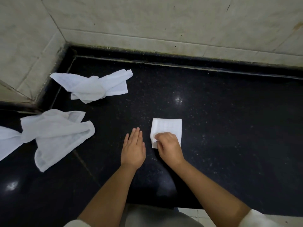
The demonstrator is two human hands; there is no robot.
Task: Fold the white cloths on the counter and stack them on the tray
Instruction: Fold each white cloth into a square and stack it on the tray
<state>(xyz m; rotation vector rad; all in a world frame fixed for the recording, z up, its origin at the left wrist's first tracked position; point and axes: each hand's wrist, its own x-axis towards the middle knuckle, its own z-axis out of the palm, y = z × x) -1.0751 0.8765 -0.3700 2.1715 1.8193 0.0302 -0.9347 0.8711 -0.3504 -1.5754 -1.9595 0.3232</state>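
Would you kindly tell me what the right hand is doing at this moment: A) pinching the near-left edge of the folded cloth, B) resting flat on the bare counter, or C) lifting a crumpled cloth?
A: the right hand pinches the folded cloth at its near-left edge.

The worktop is glossy black speckled stone; the cloths are soft matt white terry; the wall tiles are dull and stained.

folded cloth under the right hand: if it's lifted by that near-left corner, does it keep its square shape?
Probably not. The folded cloth looks like thin terry, as limp as the crumpled cloth nearby, so its layers would likely droop open. The right hand pinches only one corner. It seems light, and might slide on the glossy counter.
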